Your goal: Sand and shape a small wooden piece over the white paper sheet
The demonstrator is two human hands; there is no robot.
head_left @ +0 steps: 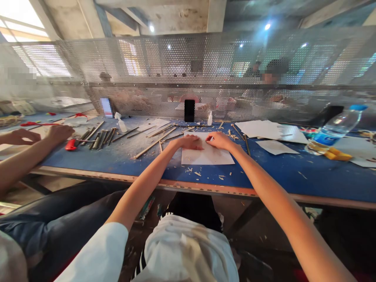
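Our left grip (190, 142) and right grip (219, 141) are both open, lying flat on a white sheet (208, 156) right under them, with a long stick (155, 142) just left of the left grip on the blue surface (117, 164).

The sheet of paper (207, 154) lies in the middle of the workbench (282, 176), under the left hand (190, 141) and the right hand (220, 141) — wooden sticks (98, 137) lie to its left, other paper sheets (258, 129) to its right. Behind it stands a phone (189, 110), and behind this a perforated metal screen (188, 58).
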